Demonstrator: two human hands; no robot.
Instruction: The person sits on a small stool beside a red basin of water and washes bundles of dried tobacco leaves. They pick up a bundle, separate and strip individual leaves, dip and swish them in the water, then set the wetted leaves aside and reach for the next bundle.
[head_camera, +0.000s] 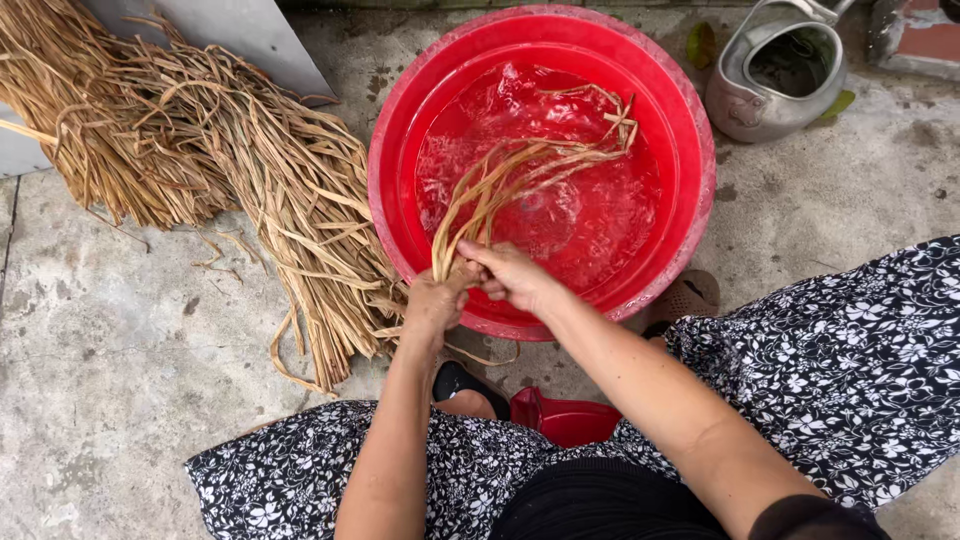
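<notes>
Head view, your left hand (432, 303) and right hand (510, 274) pressed together, both clamped on one end of a bundle of straw strips (520, 170), rest of it trailing in the water of the red basin (690, 130), dry straw pile (250, 170) on the concrete beside it, dented metal kettle (775, 70) behind.

One view only, from your head; it looks steeply down and forward past your lap; close range, red basin (400, 130) upper centre; concrete floor (110, 330) around.
</notes>
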